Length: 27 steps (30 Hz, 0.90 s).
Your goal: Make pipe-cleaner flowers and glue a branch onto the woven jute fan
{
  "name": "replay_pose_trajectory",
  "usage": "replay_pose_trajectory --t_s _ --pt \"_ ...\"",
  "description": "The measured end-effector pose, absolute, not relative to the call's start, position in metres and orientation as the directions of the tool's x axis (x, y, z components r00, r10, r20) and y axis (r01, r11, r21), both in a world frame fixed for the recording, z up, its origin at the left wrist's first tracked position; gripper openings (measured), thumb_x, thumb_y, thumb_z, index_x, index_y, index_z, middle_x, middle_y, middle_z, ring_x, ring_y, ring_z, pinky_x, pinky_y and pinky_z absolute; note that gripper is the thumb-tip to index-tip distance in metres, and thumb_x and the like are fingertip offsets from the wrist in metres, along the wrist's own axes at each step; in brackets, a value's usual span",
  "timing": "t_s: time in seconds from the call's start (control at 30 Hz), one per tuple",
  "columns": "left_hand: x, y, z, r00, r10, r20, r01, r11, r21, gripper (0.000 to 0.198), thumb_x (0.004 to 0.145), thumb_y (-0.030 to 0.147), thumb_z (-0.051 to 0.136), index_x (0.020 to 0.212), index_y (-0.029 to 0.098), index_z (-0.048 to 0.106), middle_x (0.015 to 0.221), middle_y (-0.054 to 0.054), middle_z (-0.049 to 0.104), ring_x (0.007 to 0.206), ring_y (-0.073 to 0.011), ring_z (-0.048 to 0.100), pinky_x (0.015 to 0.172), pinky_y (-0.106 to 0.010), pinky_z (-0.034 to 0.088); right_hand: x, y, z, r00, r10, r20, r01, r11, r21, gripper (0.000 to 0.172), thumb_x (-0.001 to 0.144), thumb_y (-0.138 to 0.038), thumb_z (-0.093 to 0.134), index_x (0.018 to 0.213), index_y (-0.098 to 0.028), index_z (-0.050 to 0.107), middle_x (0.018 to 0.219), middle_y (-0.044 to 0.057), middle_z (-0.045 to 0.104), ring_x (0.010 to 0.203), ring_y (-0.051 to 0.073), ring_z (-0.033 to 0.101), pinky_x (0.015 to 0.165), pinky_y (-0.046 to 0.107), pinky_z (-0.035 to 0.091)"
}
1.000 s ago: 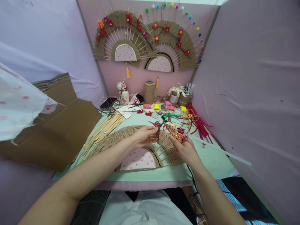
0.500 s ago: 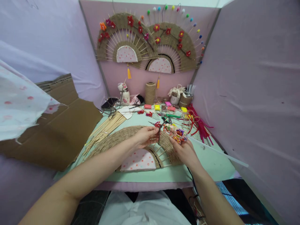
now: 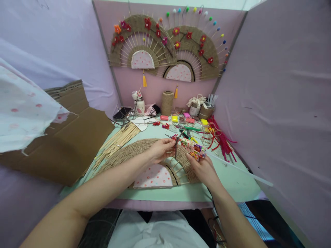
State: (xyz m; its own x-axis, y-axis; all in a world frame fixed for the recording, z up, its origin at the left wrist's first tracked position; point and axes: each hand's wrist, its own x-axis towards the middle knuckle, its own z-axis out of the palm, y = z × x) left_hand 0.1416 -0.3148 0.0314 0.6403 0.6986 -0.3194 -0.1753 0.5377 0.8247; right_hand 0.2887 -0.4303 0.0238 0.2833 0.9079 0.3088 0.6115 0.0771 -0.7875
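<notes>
In my left hand point(image 3: 164, 150) a thin dark forked twig point(image 3: 176, 148) is pinched between thumb and fingers, with red bits by its upper part. My right hand point(image 3: 203, 168) grips a glue gun point(image 3: 193, 148) covered in a colourful flower pattern. A long translucent glue stick point(image 3: 240, 169) juts out of its back to the right. The gun's front end is close to the twig; whether they touch I cannot tell. Beneath both hands lies a twine-woven fan point(image 3: 129, 151) with a white, pink-dotted half-round centre point(image 3: 153, 176), partly hidden by my left forearm.
Thin wooden sticks point(image 3: 121, 137) lie left of the fan, near a cardboard sheet point(image 3: 85, 134). Behind are a twine spool point(image 3: 167, 103), clay packets point(image 3: 174, 119), green-handled pliers point(image 3: 192, 128) and a phone point(image 3: 122, 113). Red pipe cleaners point(image 3: 222, 141) lie right. Two decorated fans point(image 3: 191, 36) hang behind.
The camera view has shifted slightly, so the background sits a little further right. Both hands keep their holds on the twig and the glue gun, almost still.
</notes>
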Motion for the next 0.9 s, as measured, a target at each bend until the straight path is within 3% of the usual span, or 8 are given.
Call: replay_pose_trajectory --t_s 0.9 --pt "0.1394 -0.3104 0.034 0.621 0.735 -0.271 -0.281 0.532 0.799 0.013 0.073 0.018 0.072 0.074 0.012 0.061 0.073 -0.003 0.063 0.066 -0.0092 0.06 0.066 -0.022 0.049 0.2848 -0.4345 0.017 0.25 0.936 0.249 0.642 0.033 -0.766 0.036 0.086 -0.042 0.048 0.106 -0.02 0.069 0.108 0.008 0.07 0.107 0.025 0.061 0.097 0.036 0.043"
